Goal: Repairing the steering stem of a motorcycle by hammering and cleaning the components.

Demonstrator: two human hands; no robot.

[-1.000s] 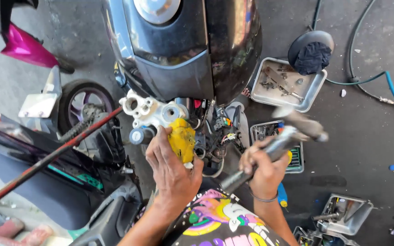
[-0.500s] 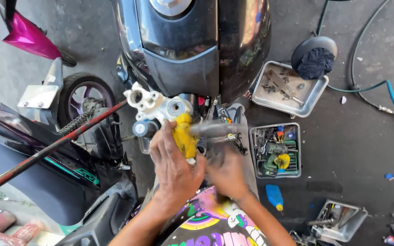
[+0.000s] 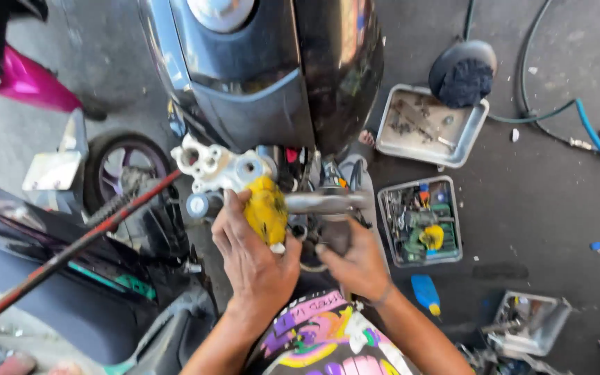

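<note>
Fingers of the left hand (image 3: 251,253) wrap around a yellow rag (image 3: 266,211), pressing it against the pale metal engine part (image 3: 218,165) under the black motorcycle body (image 3: 265,76). Right hand (image 3: 355,260) fingers close on the handle of a grey metal tool (image 3: 324,202) just right of the rag. A tray of parts (image 3: 421,221) lies on the floor to the right.
</note>
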